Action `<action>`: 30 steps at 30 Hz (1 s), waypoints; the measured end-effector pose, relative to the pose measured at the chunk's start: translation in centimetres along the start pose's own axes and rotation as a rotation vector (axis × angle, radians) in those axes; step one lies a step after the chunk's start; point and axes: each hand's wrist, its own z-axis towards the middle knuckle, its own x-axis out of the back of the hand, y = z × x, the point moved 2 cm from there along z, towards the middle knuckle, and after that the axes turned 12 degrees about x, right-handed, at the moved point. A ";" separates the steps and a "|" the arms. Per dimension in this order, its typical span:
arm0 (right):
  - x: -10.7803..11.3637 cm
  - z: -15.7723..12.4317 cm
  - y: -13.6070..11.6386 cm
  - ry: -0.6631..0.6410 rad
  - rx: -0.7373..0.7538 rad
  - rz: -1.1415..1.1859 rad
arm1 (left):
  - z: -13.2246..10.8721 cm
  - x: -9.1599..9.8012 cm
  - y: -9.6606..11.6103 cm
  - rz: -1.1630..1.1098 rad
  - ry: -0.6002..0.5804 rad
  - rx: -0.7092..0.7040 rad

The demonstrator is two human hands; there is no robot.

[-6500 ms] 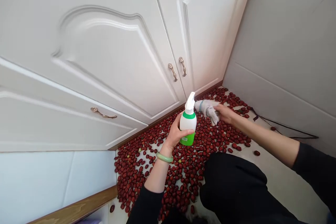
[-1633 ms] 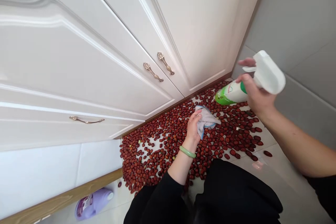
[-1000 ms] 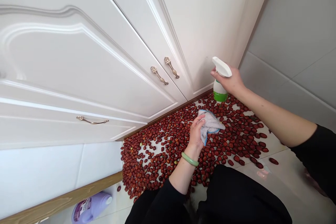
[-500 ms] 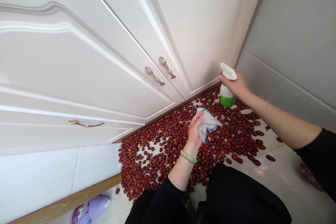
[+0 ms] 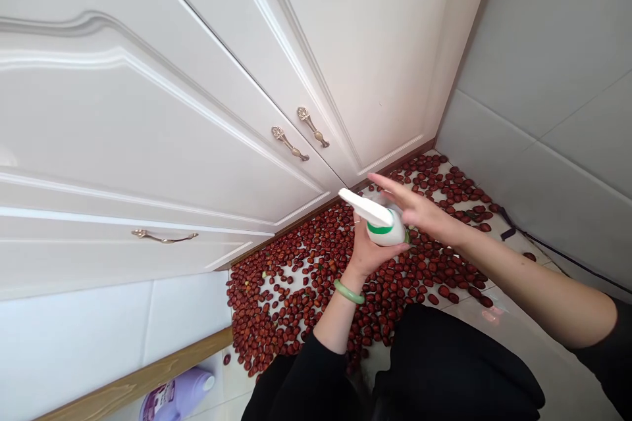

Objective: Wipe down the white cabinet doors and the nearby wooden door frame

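Note:
My left hand (image 5: 368, 253), with a green bangle at the wrist, is wrapped round the body of a white and green spray bottle (image 5: 388, 230). The bottle's white trigger head (image 5: 365, 207) points left, towards the cabinet. Just right of the bottle, my right hand (image 5: 412, 204) is open with its fingers stretched out towards the cabinet doors. The grey cloth seen earlier cannot be clearly made out now. Beneath both hands, many dark red jujubes (image 5: 306, 289) lie spread over the tiled floor.
White cabinet doors (image 5: 385, 66) with brass handles (image 5: 313, 128) stand in front. A grey tiled wall (image 5: 553, 99) rises at the right, a dark strap (image 5: 508, 233) near its foot. At lower left, a purple bottle (image 5: 180, 395) lies beside a wooden strip (image 5: 133, 378).
The spray bottle has moved left from my right hand into my left hand. My right hand has let go of it and opened. The cloth no longer shows clearly.

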 end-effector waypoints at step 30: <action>4.9 16.7 13.2 1.010 0.121 -0.632 | 9.4 10.2 16.1 0.362 0.403 -0.580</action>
